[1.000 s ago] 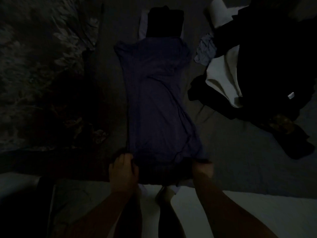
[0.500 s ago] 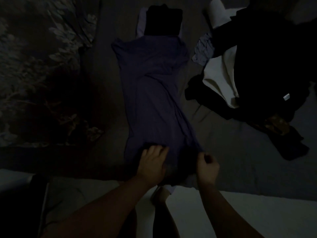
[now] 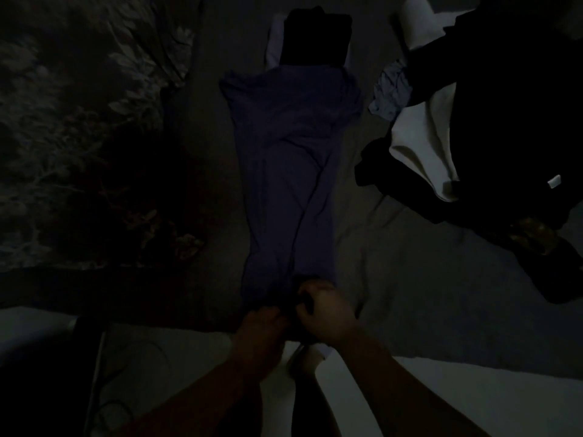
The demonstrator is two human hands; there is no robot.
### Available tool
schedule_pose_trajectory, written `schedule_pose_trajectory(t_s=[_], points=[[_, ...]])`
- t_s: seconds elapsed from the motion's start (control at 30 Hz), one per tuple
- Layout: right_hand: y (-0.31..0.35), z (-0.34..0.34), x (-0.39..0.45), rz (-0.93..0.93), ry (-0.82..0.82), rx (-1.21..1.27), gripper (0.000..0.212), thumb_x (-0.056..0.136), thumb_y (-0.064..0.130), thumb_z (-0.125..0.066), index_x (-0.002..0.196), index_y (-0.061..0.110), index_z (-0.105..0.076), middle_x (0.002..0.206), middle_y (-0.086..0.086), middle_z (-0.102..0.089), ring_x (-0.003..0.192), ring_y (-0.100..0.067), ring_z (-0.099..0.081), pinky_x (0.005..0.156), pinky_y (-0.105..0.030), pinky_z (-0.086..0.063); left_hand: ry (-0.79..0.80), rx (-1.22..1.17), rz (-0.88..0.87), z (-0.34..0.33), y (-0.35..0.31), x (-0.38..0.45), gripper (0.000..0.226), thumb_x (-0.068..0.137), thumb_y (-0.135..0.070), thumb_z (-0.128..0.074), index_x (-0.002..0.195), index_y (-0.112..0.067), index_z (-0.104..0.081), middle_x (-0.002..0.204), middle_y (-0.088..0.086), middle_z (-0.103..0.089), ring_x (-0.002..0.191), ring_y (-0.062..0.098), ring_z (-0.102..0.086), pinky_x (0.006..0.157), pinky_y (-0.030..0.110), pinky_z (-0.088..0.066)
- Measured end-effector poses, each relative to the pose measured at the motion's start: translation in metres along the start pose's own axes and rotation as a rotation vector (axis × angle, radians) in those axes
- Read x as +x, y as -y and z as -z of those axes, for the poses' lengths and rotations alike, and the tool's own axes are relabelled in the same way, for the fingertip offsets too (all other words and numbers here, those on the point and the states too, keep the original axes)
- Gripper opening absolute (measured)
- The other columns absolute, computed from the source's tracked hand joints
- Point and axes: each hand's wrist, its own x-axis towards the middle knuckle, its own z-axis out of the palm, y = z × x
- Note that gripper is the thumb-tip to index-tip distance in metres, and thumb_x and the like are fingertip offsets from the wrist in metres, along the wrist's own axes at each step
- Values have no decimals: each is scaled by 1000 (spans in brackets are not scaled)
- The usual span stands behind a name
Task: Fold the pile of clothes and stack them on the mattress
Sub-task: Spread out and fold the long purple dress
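The room is very dark. A big mattress (image 3: pixel 410 279) with a grey sheet fills most of the view. On its left side lies a leafy blanket (image 3: pixel 79 137). On the right sits a pile of clothes (image 3: pixel 492 121), mostly black with some white. A long purple garment (image 3: pixel 293 171) lies flat down the middle of the mattress. Past its far end sits a small folded black stack (image 3: pixel 315 37). Both hands are at the near end of the purple garment, close together. The right hand (image 3: pixel 325 310) curls its fingers around the hem. The left hand (image 3: pixel 257 329) holds the hem too, fingers bent.
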Motion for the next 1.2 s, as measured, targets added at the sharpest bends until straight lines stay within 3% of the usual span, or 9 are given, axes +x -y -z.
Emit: schedule_pose_trajectory(t_s=[0.17,0.3,0.43,0.57,0.67,0.77,0.93,1.07,1.2], points=[[-5,6,2,-322,-407,173,41,89,25,-61,124,8,-52,120,-12,-56,111,-29,-54,87,-30,-43,-253,-222,701,27,24,30,41,84,-33,-51,112,-4,-60,110,18,-57,104,34,-53,89,39,-45],[-17,9,8,-585,-35,359,47,90,30,-61,130,9,-48,125,-11,-58,112,-26,-57,85,-25,-43,-155,-571,1003,29,28,49,49,84,-26,-68,121,0,-50,118,21,-58,110,35,-56,89,33,-43],[-24,8,2,-602,50,336,37,94,27,-55,127,11,-52,124,-10,-60,111,-24,-57,81,-21,-40,245,-364,944,15,26,33,34,94,-25,-53,121,-5,-56,126,15,-59,115,29,-56,93,31,-42],[-19,13,-5,-552,-34,484,30,92,18,-58,119,5,-58,112,-12,-64,93,-19,-58,72,-15,-44,422,-435,909,29,30,32,33,93,-24,-55,118,-4,-62,122,15,-62,113,26,-59,91,29,-44],[-3,33,6,-512,-179,710,12,89,8,-61,100,7,-61,99,-13,-65,81,-16,-58,70,-19,-46,322,-849,937,57,35,56,36,83,-26,-66,110,-2,-64,107,17,-68,93,25,-64,84,32,-51],[17,70,36,-402,-414,911,22,84,-7,-61,91,12,-54,89,-3,-60,77,-8,-54,73,-17,-47,213,-1174,972,105,39,98,18,92,-19,-57,107,-10,-59,89,5,-65,66,16,-64,55,22,-54],[51,169,104,-240,-476,970,14,88,6,-61,76,14,-64,70,-1,-61,56,-4,-55,57,-16,-47,40,-1453,963,196,52,181,17,99,-18,-41,86,-16,-52,60,4,-66,43,11,-63,42,17,-48],[62,240,175,-179,-409,1014,22,89,20,-63,69,13,-61,63,1,-62,55,-8,-57,57,-20,-47,-45,-1561,889,249,65,255,24,100,-26,-38,84,-15,-52,50,-3,-65,49,8,-65,55,20,-49],[49,268,238,-211,-379,1035,19,92,29,-59,91,10,-59,81,-5,-63,64,-13,-60,57,-22,-49,-93,-1600,845,261,85,317,24,100,-32,-38,114,-15,-48,88,0,-66,82,15,-61,70,30,-49]])
